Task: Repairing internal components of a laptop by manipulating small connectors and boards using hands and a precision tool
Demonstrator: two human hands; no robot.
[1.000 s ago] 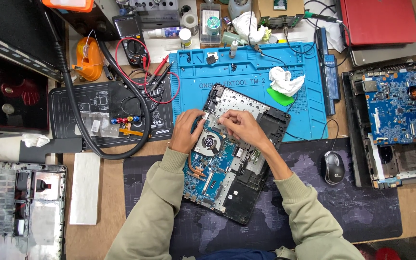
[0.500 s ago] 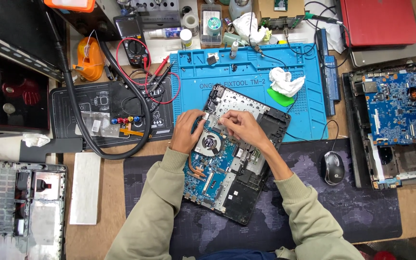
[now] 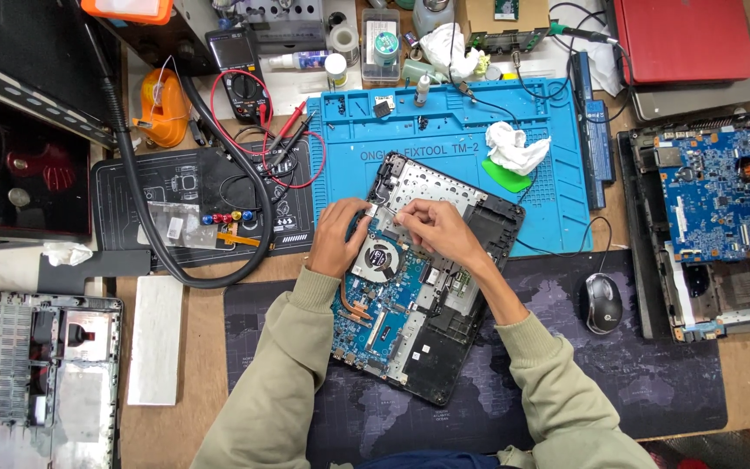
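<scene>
nearest the camera, two sleeves in pale olive cloth reach forward over a dark desk mat printed with a world map point(image 3: 635, 365), which lies on the wooden worktop point(image 3: 206, 365). on the mat, tilted and with its far corner over the blue silicone repair mat point(image 3: 549, 174), lies the opened black laptop base with its blue circuit board, copper heat pipe and round grey fan exposed point(image 3: 410, 295).

the step in hand looks like work on the board's upper edge, near the fan: freeing a small connector or a screw there. the next move seems to call for a fine, steady pull or turn without dragging on the board.

the left hand point(image 3: 336, 239) rests on the laptop's left edge just above the fan, its grip curled narrow against the casing as if steadying it; whether it pinches anything i cannot tell. the right hand point(image 3: 436, 227) hovers over the silver keyboard plate, fingers drawn together in a tight pinch pointing left toward the board; what sits between them is too small to make out.

further off, a dark computer mouse point(image 3: 602, 302) lies right of the laptop, a crumpled white tissue point(image 3: 514, 146) on the blue mat, a second bare blue board in a black shell point(image 3: 722, 208) at far right, and a black multimeter with red leads point(image 3: 245, 82) behind.
</scene>
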